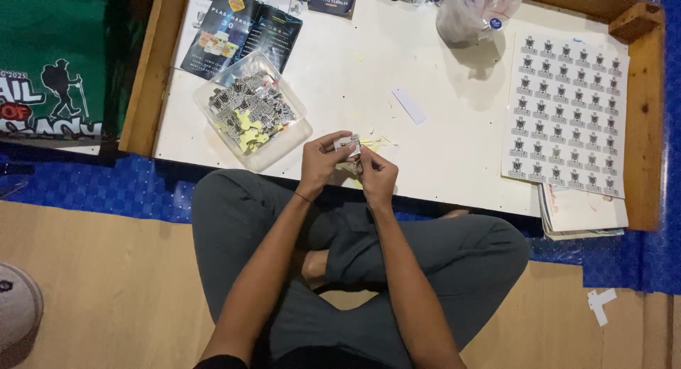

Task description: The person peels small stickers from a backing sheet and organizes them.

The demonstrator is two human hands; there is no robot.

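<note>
White wood-rimmed tabletop before you: clear plastic tub of cut stickers at left, then your left hand and right hand, each grip pinching one small printed sticker at the near edge; sticker sheet lies right.

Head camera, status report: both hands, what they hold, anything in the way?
Left hand and right hand pinch one small printed sticker together at the table's near edge. Clear tray of peeled stickers just left. Sticker sheet far right. Nothing blocking.
</note>
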